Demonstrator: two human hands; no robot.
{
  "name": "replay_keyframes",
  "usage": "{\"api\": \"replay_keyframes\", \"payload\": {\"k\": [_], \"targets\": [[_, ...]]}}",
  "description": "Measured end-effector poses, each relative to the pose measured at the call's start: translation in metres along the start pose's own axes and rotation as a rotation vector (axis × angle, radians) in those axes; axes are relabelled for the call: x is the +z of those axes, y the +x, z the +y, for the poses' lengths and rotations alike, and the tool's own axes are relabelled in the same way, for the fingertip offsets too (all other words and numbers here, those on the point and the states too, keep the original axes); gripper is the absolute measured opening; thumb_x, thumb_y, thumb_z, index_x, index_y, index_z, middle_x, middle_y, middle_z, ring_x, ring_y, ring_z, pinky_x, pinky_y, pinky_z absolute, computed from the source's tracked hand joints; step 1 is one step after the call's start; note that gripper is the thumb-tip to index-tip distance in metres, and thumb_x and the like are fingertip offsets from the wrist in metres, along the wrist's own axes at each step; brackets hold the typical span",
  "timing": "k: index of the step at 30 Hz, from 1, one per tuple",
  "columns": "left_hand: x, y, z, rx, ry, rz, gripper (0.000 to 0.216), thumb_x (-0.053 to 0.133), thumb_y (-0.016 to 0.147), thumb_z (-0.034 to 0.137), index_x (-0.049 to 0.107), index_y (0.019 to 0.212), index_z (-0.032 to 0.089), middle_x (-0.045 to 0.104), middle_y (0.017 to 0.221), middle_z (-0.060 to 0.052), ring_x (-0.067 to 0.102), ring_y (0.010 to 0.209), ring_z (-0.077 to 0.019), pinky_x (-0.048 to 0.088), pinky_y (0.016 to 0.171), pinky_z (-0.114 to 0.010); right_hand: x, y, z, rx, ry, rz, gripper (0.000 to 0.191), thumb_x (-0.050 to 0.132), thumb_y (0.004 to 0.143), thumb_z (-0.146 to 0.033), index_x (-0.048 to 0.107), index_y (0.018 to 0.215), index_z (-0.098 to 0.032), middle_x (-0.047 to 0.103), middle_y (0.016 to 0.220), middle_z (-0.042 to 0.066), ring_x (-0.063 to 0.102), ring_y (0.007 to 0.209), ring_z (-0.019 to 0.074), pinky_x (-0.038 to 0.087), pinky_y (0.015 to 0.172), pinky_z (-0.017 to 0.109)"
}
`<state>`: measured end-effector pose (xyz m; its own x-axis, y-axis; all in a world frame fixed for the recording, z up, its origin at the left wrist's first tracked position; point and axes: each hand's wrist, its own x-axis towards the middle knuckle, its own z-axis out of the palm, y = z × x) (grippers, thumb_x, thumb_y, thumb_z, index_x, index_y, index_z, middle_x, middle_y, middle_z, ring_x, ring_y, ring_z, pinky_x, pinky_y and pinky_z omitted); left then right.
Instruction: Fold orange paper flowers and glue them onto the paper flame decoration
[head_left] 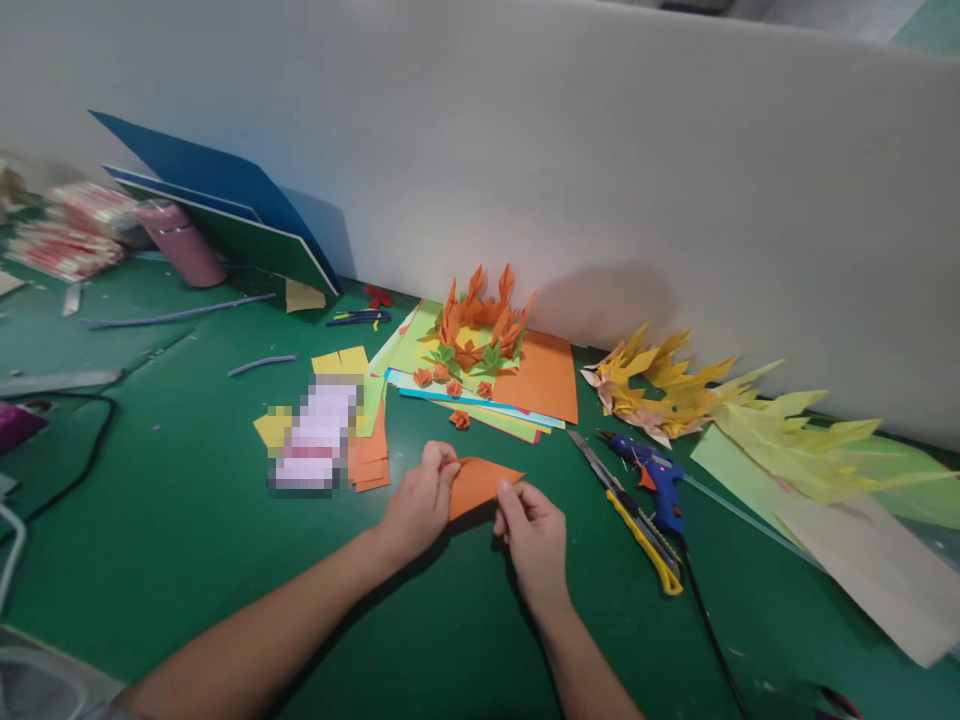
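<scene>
Both my hands hold a small orange paper piece (480, 480) just above the green table (187, 540). My left hand (417, 505) pinches its left edge, fingers curled. My right hand (531, 535) pinches its lower right edge with thumb and forefinger. The paper is partly folded, with a point toward the right. Behind it lies a stack of coloured paper sheets (540, 385) carrying an orange folded-paper flower (480, 320) and small orange paper buds (459, 419).
A yellow utility knife (637, 520) and a blue glue gun (654, 482) lie right of my hands, its black cord trailing forward. Yellow paper flowers (660, 385) and pale sheets sit at the right. Orange and yellow paper squares (367, 450), blue boards (225, 200) and a pink cylinder (184, 245) are at the left.
</scene>
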<state>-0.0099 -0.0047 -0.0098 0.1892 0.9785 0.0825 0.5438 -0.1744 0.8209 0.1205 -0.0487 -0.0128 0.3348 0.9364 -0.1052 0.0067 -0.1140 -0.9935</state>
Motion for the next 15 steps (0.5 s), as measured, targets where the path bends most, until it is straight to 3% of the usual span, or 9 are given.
{"api": "replay_keyframes", "payload": {"k": [5,11,13,15], "targets": [[0.001,-0.002,0.0,0.023,0.007,-0.008,0.012,0.029,0.086,0.03,0.04,0.086,0.024,0.053,0.067,-0.001,0.054,0.058,-0.0194,0.039,0.057,-0.029,-0.001,0.0,0.001,0.006,0.118,0.062,0.043,0.061,0.073,-0.05,0.044,0.048,-0.02,0.041,0.041,-0.006,0.035,0.038,0.0068,0.03,0.04,0.02],[-0.002,-0.001,-0.005,0.044,0.048,0.016,0.01,0.031,0.086,0.029,0.039,0.085,0.023,0.052,0.066,0.001,0.053,0.057,-0.0185,0.038,0.056,-0.029,-0.015,0.018,0.005,-0.047,0.32,0.369,0.036,0.065,0.07,-0.051,0.054,0.061,-0.017,0.046,0.044,-0.008,0.035,0.039,0.0052,0.026,0.038,0.017],[-0.003,0.002,-0.007,0.02,0.065,0.04,0.011,0.031,0.087,0.029,0.04,0.086,0.023,0.05,0.063,0.002,0.051,0.054,-0.0178,0.037,0.054,-0.028,-0.018,0.02,0.005,-0.026,0.328,0.352,0.04,0.064,0.069,-0.055,0.055,0.063,-0.017,0.048,0.044,-0.007,0.036,0.039,0.005,0.026,0.038,0.016],[-0.003,0.003,-0.007,0.012,0.064,0.058,0.011,0.031,0.087,0.029,0.04,0.086,0.023,0.049,0.063,0.002,0.051,0.052,-0.0171,0.037,0.054,-0.028,-0.015,0.019,0.004,0.011,0.299,0.224,0.046,0.062,0.068,-0.062,0.057,0.065,-0.016,0.052,0.045,-0.005,0.039,0.039,0.0056,0.029,0.038,0.017]]}}
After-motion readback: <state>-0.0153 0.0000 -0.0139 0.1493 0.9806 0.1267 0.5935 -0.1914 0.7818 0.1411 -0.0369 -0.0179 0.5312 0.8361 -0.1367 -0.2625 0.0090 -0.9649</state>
